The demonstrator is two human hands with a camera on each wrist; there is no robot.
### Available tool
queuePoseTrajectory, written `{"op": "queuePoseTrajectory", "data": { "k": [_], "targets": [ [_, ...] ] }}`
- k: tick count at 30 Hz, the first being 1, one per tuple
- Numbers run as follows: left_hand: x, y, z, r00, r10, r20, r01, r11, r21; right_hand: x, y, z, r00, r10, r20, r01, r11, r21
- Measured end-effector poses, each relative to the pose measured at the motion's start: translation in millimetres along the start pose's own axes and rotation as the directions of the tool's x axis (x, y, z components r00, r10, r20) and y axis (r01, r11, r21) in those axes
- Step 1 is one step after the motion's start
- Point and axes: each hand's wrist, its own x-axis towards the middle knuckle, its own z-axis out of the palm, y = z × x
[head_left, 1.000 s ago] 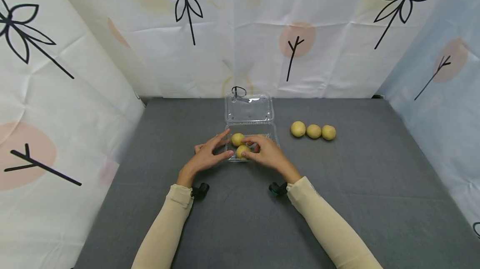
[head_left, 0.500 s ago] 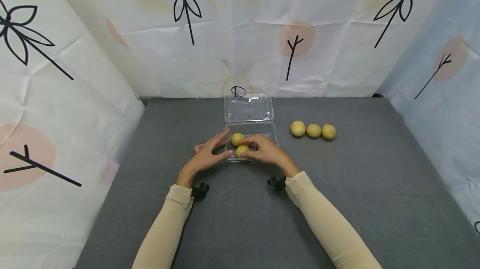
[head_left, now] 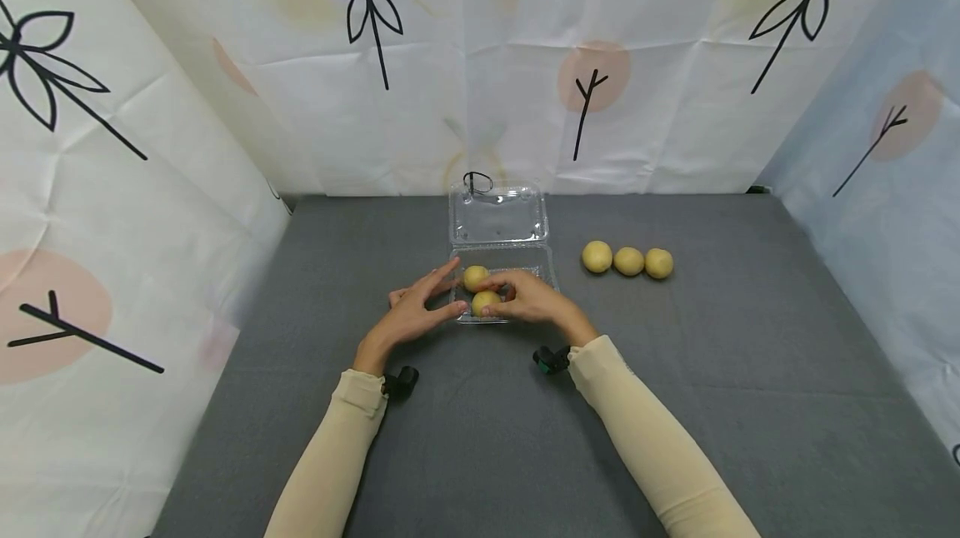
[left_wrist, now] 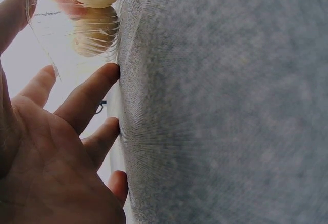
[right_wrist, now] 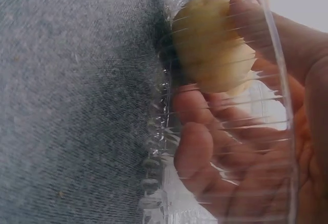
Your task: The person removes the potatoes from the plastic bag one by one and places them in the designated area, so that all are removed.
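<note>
A clear plastic clamshell box (head_left: 517,257) stands with its lid laid back, and two round yellow fruits lie in the left part of its base. My right hand (head_left: 536,305) reaches into the box and holds the nearer fruit (head_left: 486,302) between thumb and fingers; the right wrist view shows this fruit (right_wrist: 210,42) through the ribbed wall. Just behind it sits the farther fruit (head_left: 475,277). Along the left side of the box is my left hand (head_left: 416,311), fingers spread and fairly straight, with thumb (left_wrist: 15,16) at the rim in the left wrist view.
Three more yellow fruits (head_left: 628,261) lie in a row on the grey tablecloth (head_left: 480,430), right of the box. The raised lid (head_left: 498,221) reaches close to the patterned white curtain (head_left: 517,122) at the back. Similar curtains flank both sides.
My right wrist and forearm have shifted slightly forward and left, while the fingers stay at the nearer fruit. The left hand and the fruits keep their places.
</note>
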Motion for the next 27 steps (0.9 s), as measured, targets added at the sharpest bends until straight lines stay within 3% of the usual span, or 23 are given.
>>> {"op": "queuePoseTrajectory", "data": {
  "k": [4,11,19,27],
  "targets": [
    [0.3,-0.2,-0.1,1.000,0.000,0.006,0.000,1.000,0.006,-0.5,2.3,2.0,1.000,0.006,-0.021,-0.007,0.999,-0.038],
    [0.9,-0.8,-0.3,1.000,0.004,0.010,-0.004,1.000,0.003,-5.0,2.4,4.9,0.992,0.016,-0.124,-0.031,0.992,-0.125],
    [1.5,-0.2,-0.1,1.000,0.007,0.010,-0.007,1.000,0.003,-3.0,-0.4,5.2,0.989,0.062,-0.137,-0.076,0.992,-0.098],
    [1.1,0.0,-0.1,1.000,0.007,0.006,-0.007,1.000,0.009,-1.3,1.9,6.4,0.989,0.044,-0.142,-0.057,0.995,-0.084]
  ]
}}
